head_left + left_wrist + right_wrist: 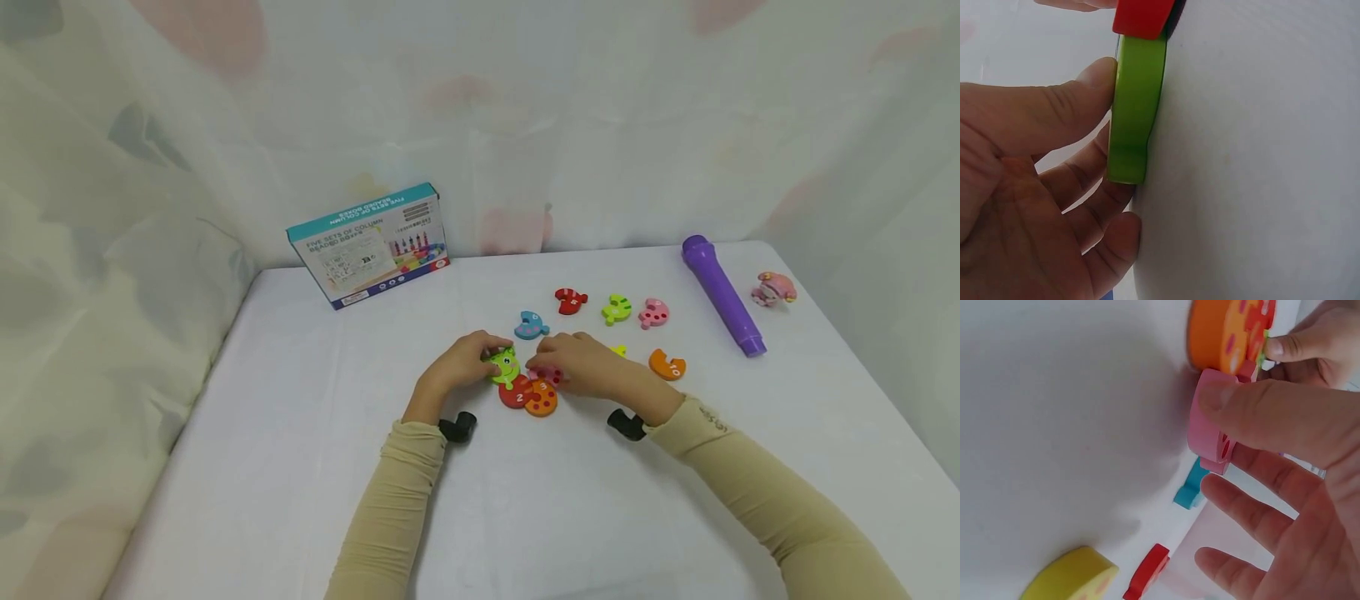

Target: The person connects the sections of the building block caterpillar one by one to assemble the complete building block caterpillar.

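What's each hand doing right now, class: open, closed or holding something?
Left hand: holding the green face piece.
Right hand: holding the pink piece beside the orange 3 piece.

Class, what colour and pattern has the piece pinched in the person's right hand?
The piece is pink with red spots, showing best in the right wrist view.

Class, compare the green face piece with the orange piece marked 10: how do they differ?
The green face piece shows a face; the orange piece carries the number 10.
The green face piece touches the red piece marked 2; the orange piece lies apart from other pieces.
The left hand grips the green face piece; no hand holds the orange piece.
Both are flat, brightly coloured pieces.
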{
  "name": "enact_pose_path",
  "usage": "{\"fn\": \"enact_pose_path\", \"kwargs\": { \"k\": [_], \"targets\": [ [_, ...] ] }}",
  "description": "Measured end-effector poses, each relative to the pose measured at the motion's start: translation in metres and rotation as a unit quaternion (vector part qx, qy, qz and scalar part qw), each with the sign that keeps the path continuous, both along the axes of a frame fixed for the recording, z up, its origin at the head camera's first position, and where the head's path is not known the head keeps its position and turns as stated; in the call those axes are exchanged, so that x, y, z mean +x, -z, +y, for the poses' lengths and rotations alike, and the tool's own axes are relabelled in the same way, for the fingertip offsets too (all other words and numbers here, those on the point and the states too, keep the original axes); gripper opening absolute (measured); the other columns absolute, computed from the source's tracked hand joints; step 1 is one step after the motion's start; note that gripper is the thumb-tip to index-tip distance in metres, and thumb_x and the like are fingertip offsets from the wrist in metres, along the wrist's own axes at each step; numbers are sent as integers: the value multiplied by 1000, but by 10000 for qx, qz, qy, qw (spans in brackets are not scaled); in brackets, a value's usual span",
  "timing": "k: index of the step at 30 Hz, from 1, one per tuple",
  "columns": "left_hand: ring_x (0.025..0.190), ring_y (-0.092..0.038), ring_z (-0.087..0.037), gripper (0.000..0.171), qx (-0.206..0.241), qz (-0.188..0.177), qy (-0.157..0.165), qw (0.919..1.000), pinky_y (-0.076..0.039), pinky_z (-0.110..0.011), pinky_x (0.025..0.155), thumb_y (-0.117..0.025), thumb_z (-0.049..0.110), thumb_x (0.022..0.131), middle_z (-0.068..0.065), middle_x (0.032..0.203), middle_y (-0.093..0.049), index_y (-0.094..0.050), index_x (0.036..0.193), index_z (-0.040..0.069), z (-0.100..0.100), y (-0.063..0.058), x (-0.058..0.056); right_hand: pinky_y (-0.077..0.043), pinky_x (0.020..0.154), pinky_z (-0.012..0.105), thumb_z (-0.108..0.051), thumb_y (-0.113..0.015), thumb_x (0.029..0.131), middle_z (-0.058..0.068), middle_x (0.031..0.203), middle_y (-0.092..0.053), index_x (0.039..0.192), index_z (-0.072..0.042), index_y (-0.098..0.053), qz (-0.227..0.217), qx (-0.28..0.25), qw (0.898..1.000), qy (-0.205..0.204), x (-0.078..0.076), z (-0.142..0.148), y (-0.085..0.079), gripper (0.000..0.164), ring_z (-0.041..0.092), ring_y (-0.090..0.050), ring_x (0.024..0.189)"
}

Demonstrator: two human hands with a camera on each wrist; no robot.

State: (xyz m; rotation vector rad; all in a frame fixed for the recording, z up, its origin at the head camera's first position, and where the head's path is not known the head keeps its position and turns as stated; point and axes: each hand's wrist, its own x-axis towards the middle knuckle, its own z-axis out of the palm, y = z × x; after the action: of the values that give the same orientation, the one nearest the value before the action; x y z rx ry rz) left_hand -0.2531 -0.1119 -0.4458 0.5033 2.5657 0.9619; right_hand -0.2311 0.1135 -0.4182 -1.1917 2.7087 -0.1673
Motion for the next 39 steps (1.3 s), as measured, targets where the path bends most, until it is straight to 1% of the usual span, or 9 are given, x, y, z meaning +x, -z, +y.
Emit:
{"fn": "enact_pose_path", "kwargs": {
  "k": [10, 14, 16, 19, 23, 26, 29, 36, 39],
  "targets": [
    [93, -49, -19, 45, -31, -15, 10, 10000, -43, -33, 85, -67, 10, 83, -4, 104, -55, -58, 126, 17, 1, 1, -1, -43, 90, 46, -18, -72, 80, 2, 116, -57, 120, -22, -61, 46, 118, 9999, 33, 1, -1, 7, 42, 23, -51, 108],
    [94, -49, -19, 44, -49, -31, 16, 10000, -43, -34, 85, -67, 10, 83, -4, 105, -55, -58, 126, 17, 3, 3, -2, -43, 90, 47, -17, -72, 80, 3, 122, -56, 126, -23, -57, -104, 214, 9997, 95, 1, 3, 6, 49, 25, -49, 112],
    [94, -49, -19, 44, -49, -49, 1, 10000, -42, -35, 86, -67, 10, 83, -4, 105, -55, -59, 125, 18, 3, 4, -2, -42, 91, 47, -17, -72, 80, 4, 126, -54, 130, -22, -54, -193, 145, 9995, 200, 0, 8, 4, 53, 26, -47, 116],
    [95, -49, -19, 43, -69, -89, -48, 9999, -42, -35, 87, -67, 11, 84, -3, 106, -55, -59, 125, 19, 3, 4, -2, -41, 92, 48, -18, -73, 78, 8, 131, -51, 132, -18, -52, -256, -205, 9981, 519, -2, 19, -2, 58, 28, -45, 120],
    [95, -49, -19, 43, -84, -50, -75, 9999, -42, -35, 87, -66, 10, 84, -3, 106, -55, -59, 125, 19, 2, 3, -2, -39, 95, 48, -18, -74, 77, 12, 132, -49, 132, -12, -51, -220, -739, 9900, 1177, -4, 42, -11, 60, 30, -43, 122],
    [94, -49, -19, 43, -71, 17, -39, 10000, -42, -35, 86, -66, 9, 83, -4, 106, -56, -59, 125, 18, 2, 1, -2, -37, 97, 50, -21, -73, 79, 14, 134, -46, 133, -9, -48, -225, -825, 9823, 1667, -3, 61, -12, 61, 32, -42, 123],
    [94, -49, -20, 43, -71, 50, -17, 10000, -42, -35, 86, -66, 9, 83, -5, 106, -56, -59, 125, 17, 2, -1, -1, -34, 98, 51, -23, -72, 80, 16, 136, -44, 135, -8, -47, -196, -736, 9764, 2021, 0, 78, -9, 62, 34, -40, 125],
    [95, -48, -20, 42, -57, 23, -37, 10000, -42, -35, 87, -65, 9, 84, -4, 105, -55, -59, 125, 18, 2, 0, -1, -31, 97, 57, -24, -72, 79, 19, 135, -44, 134, -6, -47, -169, -758, 9667, 2440, 6, 100, 0, 63, 38, -38, 124],
    [94, -48, -20, 43, -48, 15, -21, 10000, -42, -35, 87, -65, 9, 84, -4, 105, -55, -59, 126, 17, 2, -1, -1, -34, 95, 56, -24, -73, 79, 19, 135, -44, 133, -5, -47, -189, -865, 9638, 2517, 10, 105, 2, 63, 37, -44, 117]
  ]
}}
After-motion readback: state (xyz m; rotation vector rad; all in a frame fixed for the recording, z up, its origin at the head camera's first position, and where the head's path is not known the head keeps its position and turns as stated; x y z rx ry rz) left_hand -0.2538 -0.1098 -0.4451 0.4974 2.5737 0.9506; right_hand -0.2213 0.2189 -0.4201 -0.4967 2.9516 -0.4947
